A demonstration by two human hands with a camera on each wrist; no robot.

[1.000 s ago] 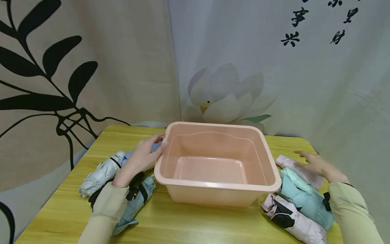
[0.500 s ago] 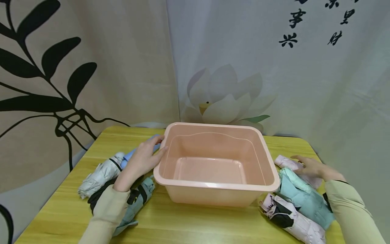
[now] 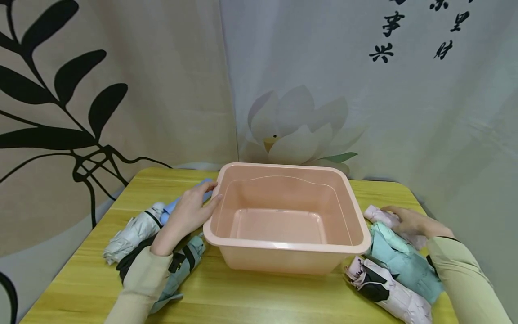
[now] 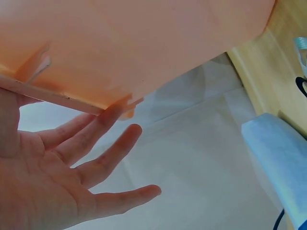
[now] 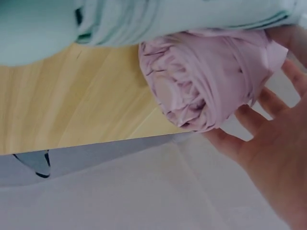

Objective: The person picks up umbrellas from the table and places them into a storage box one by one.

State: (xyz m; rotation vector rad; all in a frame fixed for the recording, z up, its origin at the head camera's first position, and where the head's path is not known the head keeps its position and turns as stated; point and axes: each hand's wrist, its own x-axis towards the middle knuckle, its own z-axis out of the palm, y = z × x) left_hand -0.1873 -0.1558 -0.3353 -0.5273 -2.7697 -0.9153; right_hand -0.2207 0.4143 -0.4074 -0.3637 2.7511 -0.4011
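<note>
A peach plastic basin (image 3: 279, 263) stands in the middle of the wooden table, with nothing inside. My left hand (image 3: 189, 212) holds its left rim, thumb over the top and fingers underneath; the left wrist view shows those fingers (image 4: 112, 160) spread below the rim. On the right, my right hand (image 3: 418, 223) grips a pale pink folded umbrella (image 3: 379, 216) from its far side. In the right wrist view the fingers curl around the rolled pink cloth (image 5: 225, 72), which lies against a mint-green folded umbrella (image 3: 404, 267). The thumb is mostly hidden there.
Nearest on the right lies a pale umbrella (image 3: 408, 294) with a black patch. Left of the basin are a silver umbrella (image 3: 131, 236), a blue one (image 3: 171, 207), a black one (image 3: 131, 261) and a grey-green one (image 3: 178, 270). A printed curtain (image 3: 178, 90) hangs behind the table.
My right hand has come down and left onto the pale pink umbrella, its fingers closing around it. The left hand stays at the basin's rim.
</note>
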